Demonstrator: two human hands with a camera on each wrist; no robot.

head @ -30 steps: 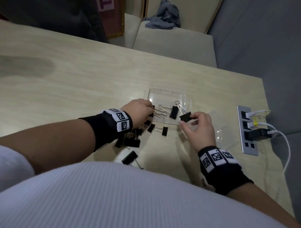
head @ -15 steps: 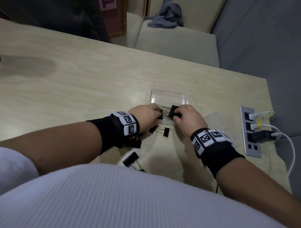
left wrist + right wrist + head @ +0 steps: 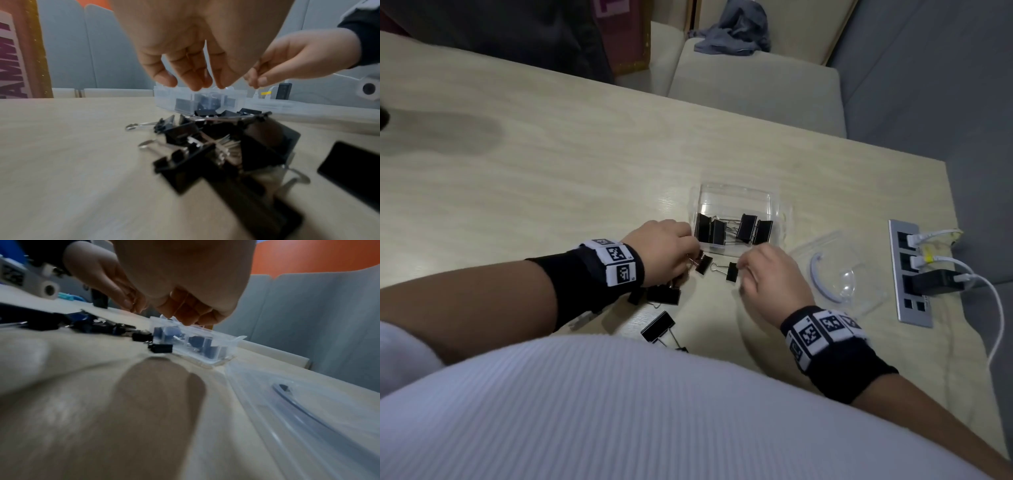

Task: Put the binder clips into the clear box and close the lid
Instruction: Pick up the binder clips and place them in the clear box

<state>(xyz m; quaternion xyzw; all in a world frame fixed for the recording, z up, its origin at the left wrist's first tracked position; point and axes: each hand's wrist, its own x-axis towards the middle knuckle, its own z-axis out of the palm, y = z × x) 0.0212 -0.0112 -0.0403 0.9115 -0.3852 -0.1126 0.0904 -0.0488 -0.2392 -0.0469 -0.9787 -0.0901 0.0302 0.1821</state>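
The clear box (image 3: pixel 736 189) stands open on the table with several black binder clips (image 3: pixel 744 228) upright inside. Its lid (image 3: pixel 859 298) lies flat to the right, also in the right wrist view (image 3: pixel 287 402). My left hand (image 3: pixel 690 246) hovers over the loose pile of clips (image 3: pixel 664 294). In the left wrist view its fingers (image 3: pixel 191 82) hang relaxed and hold nothing, above the pile (image 3: pixel 216 146). My right hand (image 3: pixel 743 274) is curled and empty, just above one small clip (image 3: pixel 732 272) lying on the table by the box (image 3: pixel 226 352).
A metal power strip (image 3: pixel 909 274) with a black plug and white cables is set into the table at the right, beyond the lid. One large clip (image 3: pixel 657 325) lies near my body. A padded bench with grey cloth (image 3: pixel 732 34) stands past the far edge.
My right hand carried a clip to the box, let it go there and drew back towards me. My left hand pulled back from the box to the loose pile. More clips stand in the box.
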